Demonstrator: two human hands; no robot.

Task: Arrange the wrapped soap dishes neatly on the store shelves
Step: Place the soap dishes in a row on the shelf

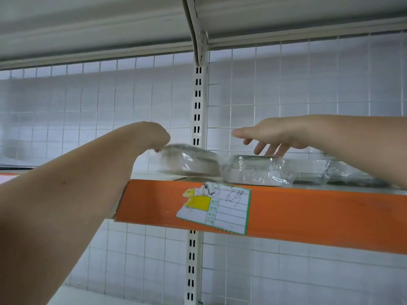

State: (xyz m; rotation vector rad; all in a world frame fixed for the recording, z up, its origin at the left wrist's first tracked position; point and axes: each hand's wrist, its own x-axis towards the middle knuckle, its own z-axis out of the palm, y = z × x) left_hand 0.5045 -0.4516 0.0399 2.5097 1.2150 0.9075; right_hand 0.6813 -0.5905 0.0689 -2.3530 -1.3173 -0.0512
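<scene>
Here the left hand [157, 135] grips a wrapped soap dish [190, 160] above a handwritten label [217, 208]

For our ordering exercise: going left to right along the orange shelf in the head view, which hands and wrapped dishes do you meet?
Left hand → blurred wrapped dish at its fingers → white slotted upright behind → clear wrapped dish → right hand reaching above it → further wrapped dishes.

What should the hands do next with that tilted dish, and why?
Probably the left hand should lower the tilted wrapped dish flat onto the shelf, beside the wrapped dish under the right hand. It looks blurred and lifted at one edge.
</scene>
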